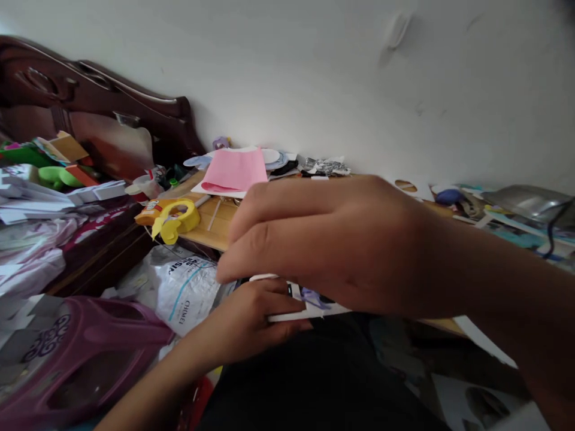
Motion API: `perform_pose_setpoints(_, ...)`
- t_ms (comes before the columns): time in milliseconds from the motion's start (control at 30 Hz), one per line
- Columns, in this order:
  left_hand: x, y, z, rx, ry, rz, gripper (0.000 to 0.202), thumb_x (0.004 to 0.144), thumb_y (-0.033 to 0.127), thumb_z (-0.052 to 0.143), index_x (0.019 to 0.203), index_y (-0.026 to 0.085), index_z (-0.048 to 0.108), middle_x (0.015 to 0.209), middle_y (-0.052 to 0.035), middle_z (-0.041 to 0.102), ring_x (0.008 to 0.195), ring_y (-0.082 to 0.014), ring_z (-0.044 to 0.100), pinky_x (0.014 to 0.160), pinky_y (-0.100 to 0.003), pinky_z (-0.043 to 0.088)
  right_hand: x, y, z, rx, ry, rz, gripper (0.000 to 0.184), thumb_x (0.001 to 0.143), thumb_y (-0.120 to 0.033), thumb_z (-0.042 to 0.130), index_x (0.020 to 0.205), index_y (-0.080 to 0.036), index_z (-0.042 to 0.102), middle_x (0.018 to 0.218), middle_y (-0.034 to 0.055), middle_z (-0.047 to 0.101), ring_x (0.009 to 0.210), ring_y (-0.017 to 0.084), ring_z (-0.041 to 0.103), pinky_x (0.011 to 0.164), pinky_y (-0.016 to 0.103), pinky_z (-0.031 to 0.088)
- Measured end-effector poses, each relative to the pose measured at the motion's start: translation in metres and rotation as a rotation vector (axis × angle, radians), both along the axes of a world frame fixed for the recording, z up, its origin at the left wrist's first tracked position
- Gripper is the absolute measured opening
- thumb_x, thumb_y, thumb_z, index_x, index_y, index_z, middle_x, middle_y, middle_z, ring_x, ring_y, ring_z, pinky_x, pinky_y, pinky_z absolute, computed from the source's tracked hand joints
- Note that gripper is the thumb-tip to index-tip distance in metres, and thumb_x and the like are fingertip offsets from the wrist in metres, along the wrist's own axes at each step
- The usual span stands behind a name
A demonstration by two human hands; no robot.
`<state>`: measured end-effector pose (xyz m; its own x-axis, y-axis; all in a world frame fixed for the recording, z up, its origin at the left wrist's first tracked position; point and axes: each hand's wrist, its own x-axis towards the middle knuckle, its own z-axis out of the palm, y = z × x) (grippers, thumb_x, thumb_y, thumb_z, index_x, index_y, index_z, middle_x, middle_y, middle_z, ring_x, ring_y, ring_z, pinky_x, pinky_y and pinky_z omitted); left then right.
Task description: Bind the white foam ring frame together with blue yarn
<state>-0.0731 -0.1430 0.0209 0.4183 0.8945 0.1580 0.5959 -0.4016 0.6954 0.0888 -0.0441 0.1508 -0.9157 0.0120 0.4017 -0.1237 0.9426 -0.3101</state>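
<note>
My left hand [251, 317] grips a flat white frame-like piece [287, 316] low over my lap, fingers on top and thumb underneath. A purple scrap [314, 297] shows inside the white piece. Much nearer the camera, my right hand [332, 239] hangs above and hides the right part of that piece. Its fingers are bent and pressed together, pointing left. Its fingertips and thumb are turned away, so whatever they may pinch is hidden.
A wooden table [211, 224] bears a pink sheet [236, 169], a yellow tape roll [182, 215] and an orange packet [150, 211]. Left are a white printed sack [188, 287] and a purple plastic frame [121, 329]. A metal lamp [530, 200] stands right.
</note>
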Motion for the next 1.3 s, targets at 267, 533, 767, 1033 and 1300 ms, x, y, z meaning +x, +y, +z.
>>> perform_pose_setpoints(267, -0.007, -0.003, -0.006, 0.018, -0.052, -0.009, 0.025, 0.098, 0.038, 0.060, 0.111, 0.019, 0.071, 0.107, -0.0069, 0.072, 0.100, -0.0185, 0.067, 0.090, -0.028, 0.051, 0.030, 0.014, -0.020, 0.014, -0.127, 0.029, 0.026, 0.100, -0.012, 0.049, 0.118, -0.020, 0.067, 0.114, 0.0019, 0.069, 0.107, 0.015, 0.063, 0.094, 0.025, 0.049)
perform_pose_setpoints(533, -0.011, -0.006, -0.015, 0.138, -0.058, -0.048, 0.036, 0.096, 0.050, 0.059, 0.108, 0.016, 0.067, 0.100, -0.0076, 0.070, 0.092, -0.0196, 0.067, 0.081, -0.029, 0.051, 0.048, 0.017, -0.063, 0.151, -0.249, -0.078, 0.024, 0.104, -0.025, 0.048, 0.113, -0.022, 0.070, 0.084, 0.0018, 0.058, 0.067, 0.013, 0.053, 0.059, 0.026, 0.038)
perform_pose_setpoints(767, -0.014, -0.005, -0.018, 0.264, -0.003, -0.003, 0.031, 0.099, 0.049, 0.055, 0.109, 0.020, 0.059, 0.091, -0.0028, 0.068, 0.078, -0.0148, 0.063, 0.068, -0.024, 0.046, 0.049, 0.022, -0.075, 0.010, -0.086, -0.172, 0.017, 0.103, -0.023, 0.051, 0.107, -0.018, 0.067, 0.096, 0.0040, 0.063, 0.084, 0.015, 0.058, 0.075, 0.027, 0.043)
perform_pose_setpoints(1033, -0.020, -0.011, -0.038, 0.318, -0.112, 0.178, 0.042, 0.096, 0.063, 0.049, 0.102, 0.021, 0.047, 0.079, 0.0005, 0.055, 0.061, -0.0121, 0.051, 0.054, -0.023, 0.042, 0.070, 0.024, -0.076, -0.072, -0.071, -0.197, 0.015, 0.101, -0.022, 0.053, 0.112, -0.019, 0.064, 0.108, 0.0064, 0.067, 0.098, 0.018, 0.062, 0.085, 0.030, 0.047)
perform_pose_setpoints(1300, -0.018, -0.006, -0.033, 0.459, 0.087, 0.081, 0.047, 0.104, 0.035, 0.047, 0.150, 0.026, 0.037, 0.097, -0.0056, 0.067, 0.082, -0.0174, 0.064, 0.069, -0.028, 0.052, 0.070, 0.016, -0.083, -0.269, -0.099, -0.191, 0.012, 0.100, -0.023, 0.054, 0.108, -0.023, 0.063, 0.101, 0.0017, 0.070, 0.091, 0.014, 0.064, 0.082, 0.028, 0.047)
